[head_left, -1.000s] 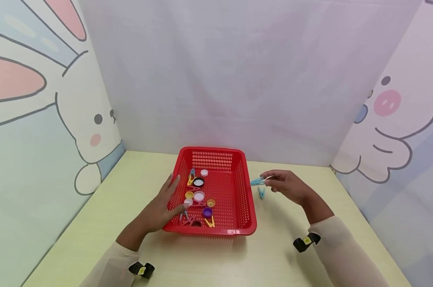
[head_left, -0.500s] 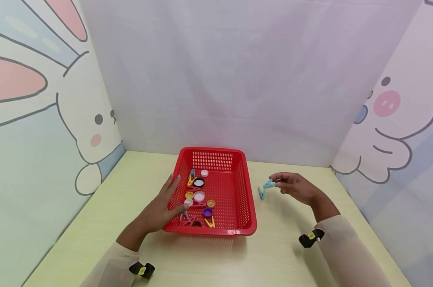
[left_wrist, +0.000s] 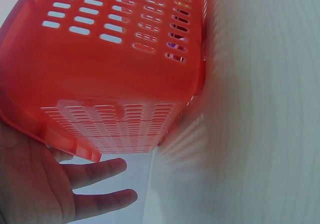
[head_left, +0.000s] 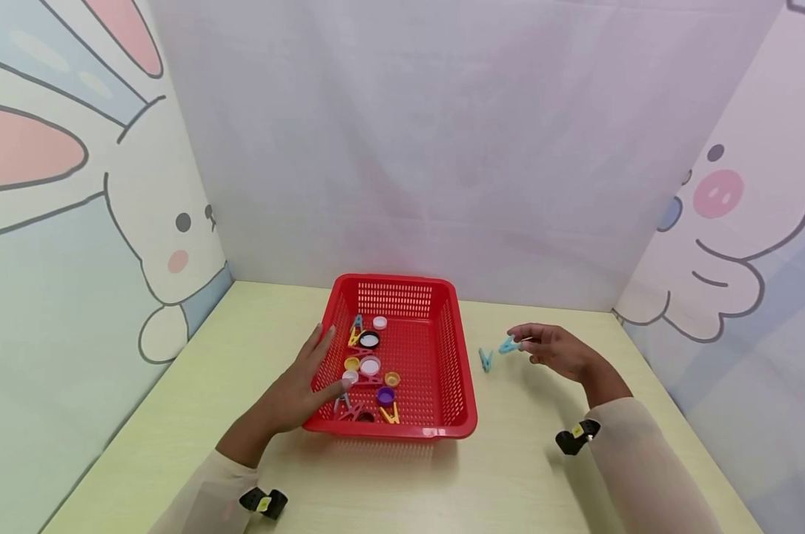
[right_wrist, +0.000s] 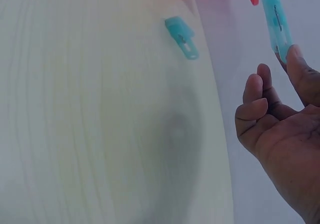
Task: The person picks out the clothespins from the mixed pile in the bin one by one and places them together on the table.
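Nearest the viewer, the left hand (head_left: pixel 294 389) lies with straight fingers against the left wall and rim of the red basket (head_left: pixel 465 415), holding nothing; the left wrist view shows its fingers (left_wrist: pixel 95 171) spread beside the basket's slotted wall. Inside the basket, along that left side, lie bottle caps (head_left: pixel 370 365) and several clothespins (head_left: pixel 389 414). To the right of the basket, the right hand (head_left: pixel 556 352) pinches one light-blue clothespin (head_left: pixel 508 345) at its fingertips (right_wrist: pixel 295 58), the other fingers loosely curled. The peg's long axis points away from the hand toward the basket. A second light-blue clothespin (head_left: pixel 485 360) lies on the table (head_left: pixel 509 475) between the basket's right wall and the held peg, just apart from both, lying at a slant. The right hand is much the nearer of the two to it.
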`<move>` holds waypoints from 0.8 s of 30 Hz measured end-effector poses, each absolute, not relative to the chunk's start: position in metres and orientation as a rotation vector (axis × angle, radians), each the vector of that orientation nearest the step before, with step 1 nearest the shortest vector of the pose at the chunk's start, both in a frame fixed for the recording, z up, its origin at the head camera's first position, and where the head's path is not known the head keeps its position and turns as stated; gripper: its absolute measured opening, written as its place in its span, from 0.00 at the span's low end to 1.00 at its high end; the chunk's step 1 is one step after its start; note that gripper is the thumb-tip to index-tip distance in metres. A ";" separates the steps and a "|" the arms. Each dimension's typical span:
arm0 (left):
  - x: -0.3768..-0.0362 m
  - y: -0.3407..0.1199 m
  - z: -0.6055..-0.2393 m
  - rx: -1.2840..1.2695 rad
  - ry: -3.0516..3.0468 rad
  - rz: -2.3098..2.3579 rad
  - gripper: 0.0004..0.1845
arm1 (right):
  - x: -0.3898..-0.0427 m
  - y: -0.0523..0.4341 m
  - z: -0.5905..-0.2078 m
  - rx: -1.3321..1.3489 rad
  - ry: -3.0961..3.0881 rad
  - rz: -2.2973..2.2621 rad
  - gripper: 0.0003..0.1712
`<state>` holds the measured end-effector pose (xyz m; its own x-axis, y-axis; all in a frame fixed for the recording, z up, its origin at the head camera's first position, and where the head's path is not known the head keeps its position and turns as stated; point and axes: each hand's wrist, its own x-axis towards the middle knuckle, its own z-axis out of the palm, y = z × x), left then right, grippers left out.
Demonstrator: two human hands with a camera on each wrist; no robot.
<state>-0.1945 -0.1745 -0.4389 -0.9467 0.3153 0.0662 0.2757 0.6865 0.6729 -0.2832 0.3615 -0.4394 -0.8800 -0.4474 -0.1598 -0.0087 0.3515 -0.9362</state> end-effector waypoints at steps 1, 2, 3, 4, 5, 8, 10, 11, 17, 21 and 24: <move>-0.194 -0.174 -0.439 0.497 2.834 1.116 0.63 | -0.284 0.363 -0.441 -0.399 2.226 -1.547 0.25; -0.194 -0.174 -0.439 0.498 2.834 1.116 0.63 | -0.285 0.364 -0.443 -0.395 2.221 -1.551 0.25; -0.194 -0.174 -0.439 0.501 2.834 1.115 0.63 | -0.286 0.365 -0.445 -0.400 2.215 -1.556 0.25; -0.194 -0.174 -0.439 0.501 2.834 1.116 0.63 | -0.286 0.366 -0.447 -0.389 2.211 -1.564 0.24; -0.194 -0.174 -0.439 0.501 2.834 1.117 0.63 | -0.287 0.367 -0.449 -0.391 2.211 -1.566 0.24; -0.195 -0.174 -0.440 0.499 2.829 1.127 0.63 | -0.289 0.369 -0.454 -0.381 2.232 -1.549 0.23; -0.196 -0.174 -0.440 0.497 2.826 1.134 0.63 | -0.291 0.369 -0.457 -0.383 2.258 -1.520 0.24; -0.196 -0.174 -0.440 0.498 2.825 1.136 0.64 | -0.291 0.369 -0.458 -0.385 2.273 -1.501 0.25; -0.197 -0.174 -0.440 0.495 2.832 1.126 0.64 | -0.296 0.368 -0.463 -0.478 2.377 -1.355 0.23; -0.196 -0.174 -0.440 0.493 2.832 1.125 0.64 | -0.299 0.367 -0.465 -0.550 2.434 -1.266 0.22; -0.196 -0.175 -0.439 0.495 2.836 1.122 0.64 | -0.300 0.366 -0.465 -0.569 2.438 -1.232 0.22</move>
